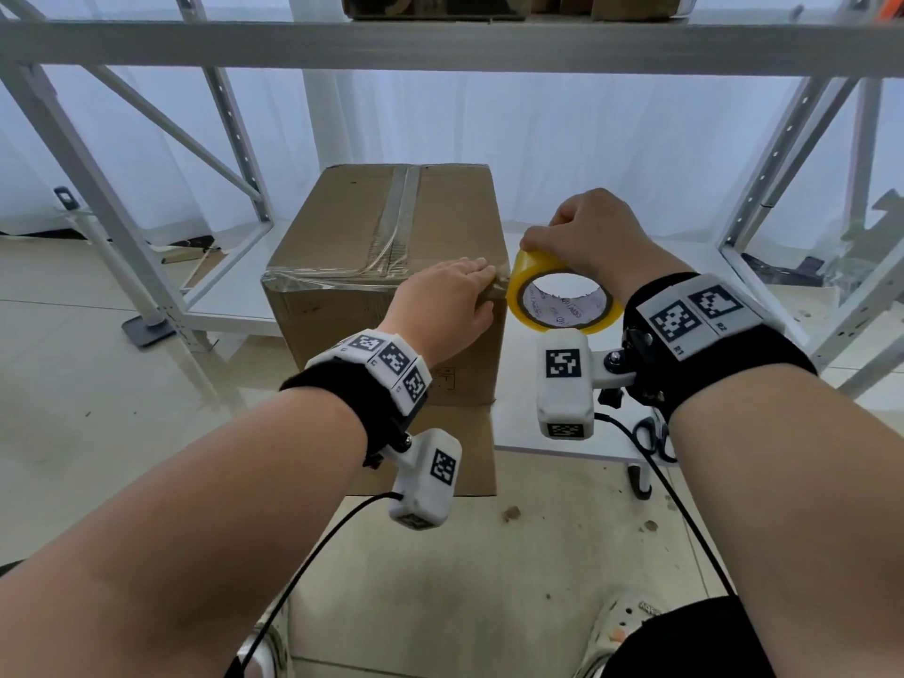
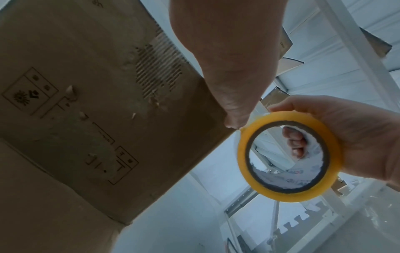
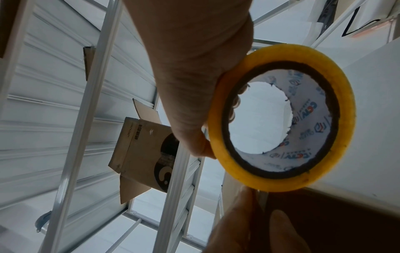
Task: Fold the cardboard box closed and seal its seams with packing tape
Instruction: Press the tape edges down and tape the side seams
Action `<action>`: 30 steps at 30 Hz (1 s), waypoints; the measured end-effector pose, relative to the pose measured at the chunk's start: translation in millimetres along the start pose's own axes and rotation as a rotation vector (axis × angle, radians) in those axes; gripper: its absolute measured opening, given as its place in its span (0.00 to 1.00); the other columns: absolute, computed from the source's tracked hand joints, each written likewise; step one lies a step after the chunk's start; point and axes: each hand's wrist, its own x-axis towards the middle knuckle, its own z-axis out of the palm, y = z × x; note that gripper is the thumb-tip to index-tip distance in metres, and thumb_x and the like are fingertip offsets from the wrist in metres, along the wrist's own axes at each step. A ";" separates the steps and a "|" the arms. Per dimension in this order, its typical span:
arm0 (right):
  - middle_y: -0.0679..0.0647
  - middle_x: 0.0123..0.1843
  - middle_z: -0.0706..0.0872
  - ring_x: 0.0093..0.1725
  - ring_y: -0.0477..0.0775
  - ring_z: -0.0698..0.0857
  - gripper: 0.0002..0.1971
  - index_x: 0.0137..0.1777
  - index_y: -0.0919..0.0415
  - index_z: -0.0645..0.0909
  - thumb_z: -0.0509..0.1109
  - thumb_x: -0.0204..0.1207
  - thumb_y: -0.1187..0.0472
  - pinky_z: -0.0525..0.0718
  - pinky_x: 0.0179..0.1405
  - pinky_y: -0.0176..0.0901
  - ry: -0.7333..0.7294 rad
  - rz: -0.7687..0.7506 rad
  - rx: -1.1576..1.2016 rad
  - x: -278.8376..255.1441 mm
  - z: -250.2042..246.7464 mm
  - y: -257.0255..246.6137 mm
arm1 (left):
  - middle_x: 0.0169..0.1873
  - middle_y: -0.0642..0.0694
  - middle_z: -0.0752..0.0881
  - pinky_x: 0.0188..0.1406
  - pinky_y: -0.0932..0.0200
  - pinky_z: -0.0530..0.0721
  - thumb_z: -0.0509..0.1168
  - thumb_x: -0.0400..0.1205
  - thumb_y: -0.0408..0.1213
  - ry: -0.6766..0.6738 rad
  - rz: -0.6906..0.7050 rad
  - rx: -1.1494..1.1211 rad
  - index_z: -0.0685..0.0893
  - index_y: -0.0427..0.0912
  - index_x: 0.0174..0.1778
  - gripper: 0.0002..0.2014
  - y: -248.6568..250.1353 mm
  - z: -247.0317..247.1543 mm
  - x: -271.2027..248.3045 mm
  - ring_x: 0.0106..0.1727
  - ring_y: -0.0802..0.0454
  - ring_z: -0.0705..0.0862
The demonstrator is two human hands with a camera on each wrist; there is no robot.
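Note:
A brown cardboard box (image 1: pixel 391 237) stands closed on a low white shelf board (image 1: pixel 553 408). Clear tape runs along its top middle seam and across the near top edge. My left hand (image 1: pixel 469 286) lies flat on the near right top corner, fingers straight, pressing the tape end there. Just right of that corner, my right hand (image 1: pixel 543 234) grips a yellow tape roll (image 1: pixel 562 305), thumb on the outside and fingers inside the core. The left wrist view shows the box front (image 2: pixel 86 102) and the tape roll (image 2: pixel 324 193). In the right wrist view the tape roll (image 3: pixel 344 89) sits beside the box (image 3: pixel 335 222).
Black-handled scissors (image 1: pixel 653 435) lie on the shelf board near its front edge, under my right wrist. A flat cardboard piece (image 1: pixel 460 457) hangs below the box front. White metal rack posts (image 1: pixel 98 198) stand at both sides, and a beam (image 1: pixel 440 44) with more boxes runs overhead.

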 end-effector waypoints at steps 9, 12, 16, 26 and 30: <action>0.54 0.30 0.79 0.34 0.51 0.78 0.25 0.33 0.64 0.81 0.75 0.68 0.39 0.74 0.36 0.43 -0.053 -0.030 0.035 3.2 6.6 6.1 | 0.77 0.52 0.71 0.76 0.58 0.63 0.56 0.85 0.47 0.031 -0.020 0.034 0.69 0.49 0.78 0.24 -11.9 0.3 -9.9 0.78 0.54 0.67; 0.54 0.25 0.72 0.28 0.52 0.73 0.28 0.26 0.64 0.72 0.76 0.67 0.39 0.71 0.31 0.42 -0.104 0.045 0.019 1.7 5.9 26.7 | 0.78 0.52 0.69 0.77 0.58 0.60 0.56 0.85 0.49 0.009 -0.008 0.055 0.67 0.49 0.79 0.25 -9.5 2.2 -8.2 0.79 0.54 0.65; 0.57 0.28 0.75 0.30 0.53 0.76 0.29 0.32 0.65 0.78 0.75 0.66 0.36 0.74 0.37 0.45 -0.132 0.080 0.044 3.1 19.3 41.5 | 0.78 0.51 0.69 0.78 0.57 0.60 0.55 0.85 0.50 0.020 -0.013 0.068 0.66 0.48 0.80 0.25 -6.8 3.2 -8.3 0.79 0.53 0.65; 0.55 0.25 0.70 0.29 0.53 0.73 0.32 0.28 0.63 0.70 0.71 0.67 0.31 0.71 0.35 0.45 -0.149 0.037 -0.028 14.2 29.7 49.1 | 0.78 0.50 0.68 0.78 0.56 0.60 0.56 0.86 0.47 0.005 0.009 0.093 0.65 0.48 0.80 0.25 -9.5 1.9 -10.5 0.79 0.52 0.65; 0.54 0.23 0.66 0.28 0.54 0.71 0.35 0.23 0.61 0.63 0.64 0.71 0.29 0.70 0.36 0.46 -0.173 0.013 -0.158 12.3 35.6 51.2 | 0.79 0.51 0.67 0.78 0.58 0.58 0.57 0.86 0.45 0.004 0.014 0.104 0.64 0.49 0.80 0.25 -10.5 2.4 -11.3 0.80 0.52 0.65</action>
